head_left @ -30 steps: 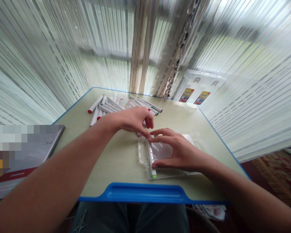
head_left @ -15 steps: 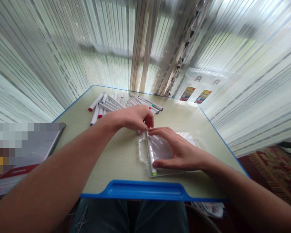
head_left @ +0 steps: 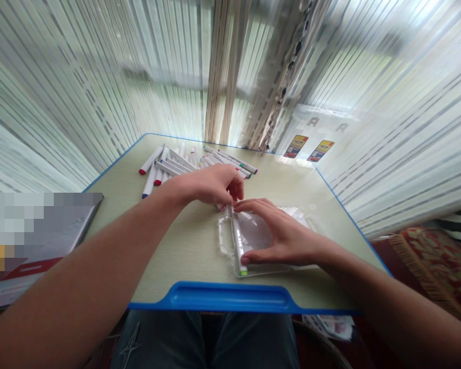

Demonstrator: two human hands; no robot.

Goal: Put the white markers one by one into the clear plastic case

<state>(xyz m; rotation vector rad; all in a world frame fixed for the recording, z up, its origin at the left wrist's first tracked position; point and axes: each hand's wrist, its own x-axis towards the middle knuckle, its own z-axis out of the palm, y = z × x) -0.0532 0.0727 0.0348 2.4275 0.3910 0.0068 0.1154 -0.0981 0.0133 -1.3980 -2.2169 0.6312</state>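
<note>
while the right hand (head_left: 282, 237) lies flat and spread wide over the clear plastic case (head_left: 225, 245), gripping nothing, its thumb rests by the near end of the marker in the case (head_left: 238, 242) and its forefinger reaches to that marker's far end. the marker lies lengthwise along the left wall of the case, its green tip (head_left: 244, 272) pointing toward the person, and it looks to be the only one inside, though the palm hides much of the case's floor, so i cannot be sure.

the left hand (head_left: 214, 184) is curled, its fingertips bunched together just beyond the far edge of the case and almost touching the right forefinger. a pink cap (head_left: 222, 207) peeks out beneath those fingers; whether the hand is pinching that marker or only resting over it, i cannot tell.

as things lie, little of the sorting is done: one marker sits in the case, while the loose markers (head_left: 179, 165) lie scattered in a heap at the far side of the table (head_left: 176, 246), well apart from the case and behind the left hand. they are white-bodied with red, blue, green and purple caps, pointing every which way.

the case sits near the front of the table, just behind the blue trough (head_left: 230, 297) moulded into its near edge. a grey booklet (head_left: 61, 233) lies off to the left beside the table, and two small yellow-and-red stickers (head_left: 295, 146) show on the pane beyond the far right corner.
</note>
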